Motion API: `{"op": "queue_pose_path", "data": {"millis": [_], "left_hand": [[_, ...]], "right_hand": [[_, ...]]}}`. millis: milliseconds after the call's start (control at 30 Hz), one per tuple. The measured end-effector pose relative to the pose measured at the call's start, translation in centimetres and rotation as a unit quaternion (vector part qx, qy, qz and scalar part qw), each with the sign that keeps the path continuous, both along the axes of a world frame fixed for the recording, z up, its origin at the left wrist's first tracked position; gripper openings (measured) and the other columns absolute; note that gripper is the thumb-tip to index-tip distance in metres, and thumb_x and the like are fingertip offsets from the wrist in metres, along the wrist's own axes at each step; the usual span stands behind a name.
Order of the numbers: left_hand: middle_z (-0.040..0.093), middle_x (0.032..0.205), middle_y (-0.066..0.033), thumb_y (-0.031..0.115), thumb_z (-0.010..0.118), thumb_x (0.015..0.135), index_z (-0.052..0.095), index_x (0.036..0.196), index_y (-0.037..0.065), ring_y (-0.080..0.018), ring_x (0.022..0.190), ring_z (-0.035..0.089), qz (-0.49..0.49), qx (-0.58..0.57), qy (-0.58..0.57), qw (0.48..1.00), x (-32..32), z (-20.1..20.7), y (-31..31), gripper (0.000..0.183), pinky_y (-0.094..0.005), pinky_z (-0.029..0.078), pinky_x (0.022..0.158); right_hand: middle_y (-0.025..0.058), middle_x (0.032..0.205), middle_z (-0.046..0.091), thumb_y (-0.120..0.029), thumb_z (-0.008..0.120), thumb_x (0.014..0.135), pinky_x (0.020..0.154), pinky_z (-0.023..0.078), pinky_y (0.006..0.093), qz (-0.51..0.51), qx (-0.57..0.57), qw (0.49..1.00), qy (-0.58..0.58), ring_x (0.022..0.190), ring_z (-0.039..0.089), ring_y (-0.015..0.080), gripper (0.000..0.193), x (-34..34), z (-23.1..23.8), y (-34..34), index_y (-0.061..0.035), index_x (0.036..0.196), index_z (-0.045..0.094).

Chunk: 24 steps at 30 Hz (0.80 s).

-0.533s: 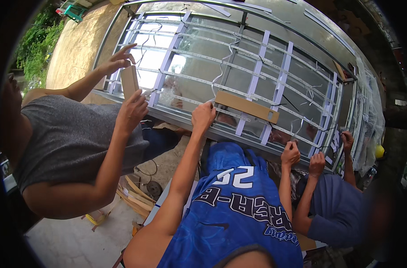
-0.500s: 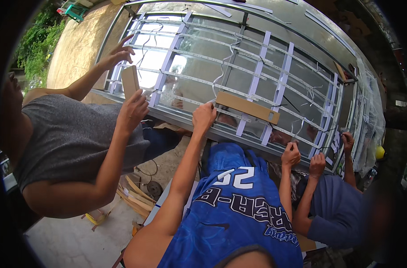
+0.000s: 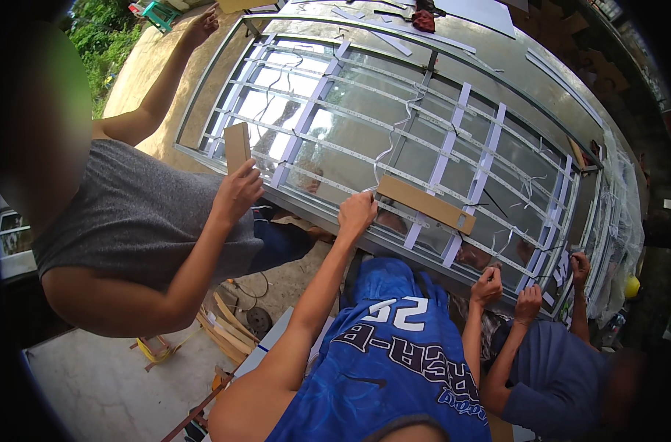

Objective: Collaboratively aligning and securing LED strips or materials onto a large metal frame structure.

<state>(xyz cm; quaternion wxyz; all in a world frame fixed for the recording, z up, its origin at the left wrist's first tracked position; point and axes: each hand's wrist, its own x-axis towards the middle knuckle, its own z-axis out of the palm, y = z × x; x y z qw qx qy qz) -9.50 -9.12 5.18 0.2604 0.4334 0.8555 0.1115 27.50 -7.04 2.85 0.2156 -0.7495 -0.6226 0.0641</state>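
My left hand is closed at the near edge of a metal frame, on the end of a wavy white cable. Right beside those fingers, a brown cardboard strip with a small rectangular cutout lies across the frame. My right hand pinches at the same near edge, further right; what is between its fingertips is too small to make out. Long white LED-like strips run lengthwise over white cross slats and a glossy, reflecting panel.
At left, a co-worker in a grey sleeveless shirt holds a narrow cardboard box. Another person's hands work at the frame's right corner. Clear plastic sheeting drapes at right; wood pieces lie on the floor at lower left.
The view has shifted, so the scene sits lower and further right. The left co-worker's raised arm reaches further up and away. My hands keep their places along the frame edge.
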Motion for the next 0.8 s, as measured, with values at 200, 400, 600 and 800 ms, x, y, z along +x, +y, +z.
{"op": "queue_pose_path", "data": {"millis": [200,400,600,800], "left_hand": [[0.067,0.084,-0.0201,0.028,0.060,0.083,0.067,0.088,0.006,-0.0381,0.082,0.065,0.001,0.002,0.002,1.000,0.03,-0.08,-0.02,0.024,-0.0482,0.051,0.074],[0.067,0.083,-0.0200,0.028,0.060,0.083,0.067,0.087,0.006,-0.0380,0.081,0.065,-0.002,0.017,0.000,1.000,-0.06,-0.20,0.01,0.024,-0.0481,0.051,0.074],[0.067,0.083,-0.0204,0.027,0.059,0.083,0.067,0.086,0.005,-0.0383,0.080,0.065,0.000,0.016,-0.008,1.000,-0.12,-0.14,-0.09,0.024,-0.0479,0.051,0.074],[0.067,0.083,-0.0204,0.026,0.059,0.083,0.066,0.086,0.005,-0.0387,0.080,0.065,-0.002,0.011,-0.009,1.000,-0.06,0.07,0.33,0.023,-0.0486,0.051,0.074]], "right_hand": [[0.0145,0.070,0.064,-0.028,0.049,0.090,0.057,0.043,0.0472,-0.004,-0.005,1.000,0.002,0.066,0.061,0.0391,0.028,-0.29,0.43,0.05,-0.0101,0.074,0.063],[0.0169,0.068,0.062,-0.026,0.049,0.090,0.055,0.042,0.0466,0.007,0.004,1.000,0.022,0.062,0.060,0.0396,0.027,-0.22,0.36,0.27,-0.0073,0.074,0.061],[0.0170,0.066,0.061,-0.025,0.051,0.089,0.054,0.042,0.0455,0.008,-0.002,1.000,0.015,0.061,0.059,0.0392,0.027,-0.24,0.24,0.35,-0.0054,0.074,0.060],[0.0162,0.068,0.063,-0.025,0.052,0.089,0.055,0.043,0.0446,0.007,-0.025,1.000,0.003,0.063,0.061,0.0386,0.026,-0.10,0.38,0.51,-0.0048,0.076,0.062]]}}
